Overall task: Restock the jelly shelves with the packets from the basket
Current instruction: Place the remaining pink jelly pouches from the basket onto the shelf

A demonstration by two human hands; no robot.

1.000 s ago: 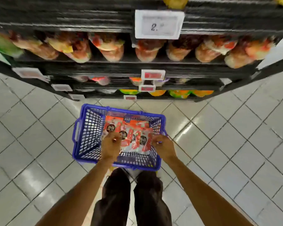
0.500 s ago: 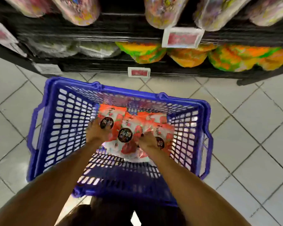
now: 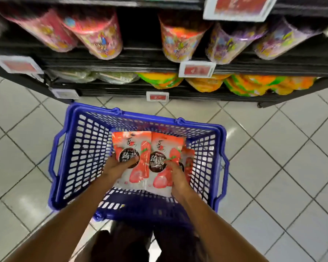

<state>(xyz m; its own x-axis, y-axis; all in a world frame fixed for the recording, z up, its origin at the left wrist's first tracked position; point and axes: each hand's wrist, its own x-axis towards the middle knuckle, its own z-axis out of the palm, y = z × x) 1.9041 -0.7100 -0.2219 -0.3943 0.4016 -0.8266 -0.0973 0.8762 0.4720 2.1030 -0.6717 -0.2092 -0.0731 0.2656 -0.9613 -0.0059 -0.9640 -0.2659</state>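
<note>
A blue plastic basket (image 3: 80, 148) stands on the tiled floor in front of the shelves. Inside it are red-and-white strawberry jelly packets. My left hand (image 3: 116, 166) grips the left packet (image 3: 133, 142) at its lower half. My right hand (image 3: 175, 174) holds the right packet (image 3: 167, 144) by its lower right side. Both packets are tilted up, side by side. Another packet (image 3: 189, 157) peeks out behind the right one. The black shelves (image 3: 140, 61) above carry pink, orange and purple bags of jelly cups.
The bottom shelf holds green bags (image 3: 95, 76) on the left and orange-green bags (image 3: 254, 84) on the right. Red price tags (image 3: 197, 69) hang on the shelf edges. My dark trouser legs (image 3: 136, 242) show below the basket. Grey tiled floor (image 3: 282, 157) lies on both sides.
The camera has dropped lower and closer to the basket. Both hands have gathered the packets and raised two of them upright, side by side.
</note>
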